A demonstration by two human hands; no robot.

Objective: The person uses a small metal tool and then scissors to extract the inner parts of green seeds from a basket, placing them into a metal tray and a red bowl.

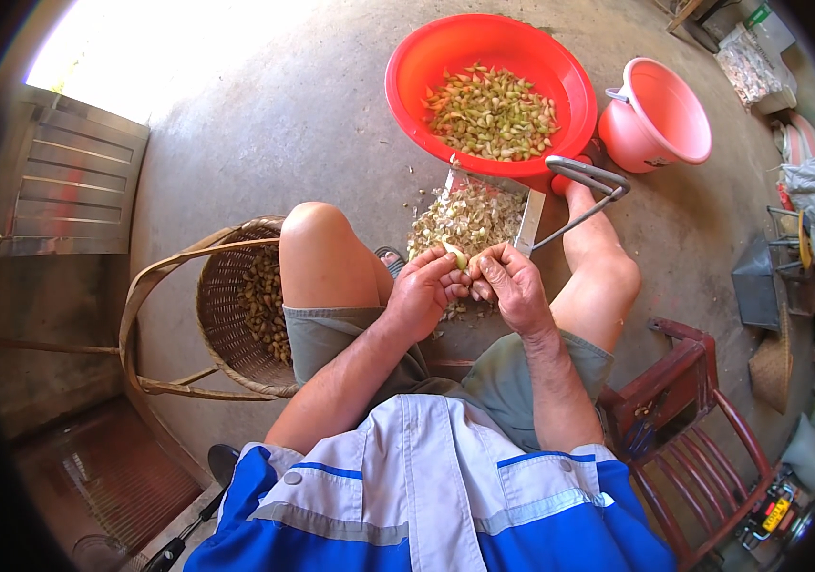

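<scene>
Head view, pale bulb, between left fingers

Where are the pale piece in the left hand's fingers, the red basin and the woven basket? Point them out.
Pale piece (457, 255): head view, its exposed middle.
Red basin (493, 43): head view, far inner wall.
Woven basket (219, 310): head view, left inner wall.

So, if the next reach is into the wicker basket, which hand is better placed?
Probably the left hand: the wicker basket is on that side, beside the left knee, while the right hand is farther across. The left does seem to hold a pale piece.
</scene>
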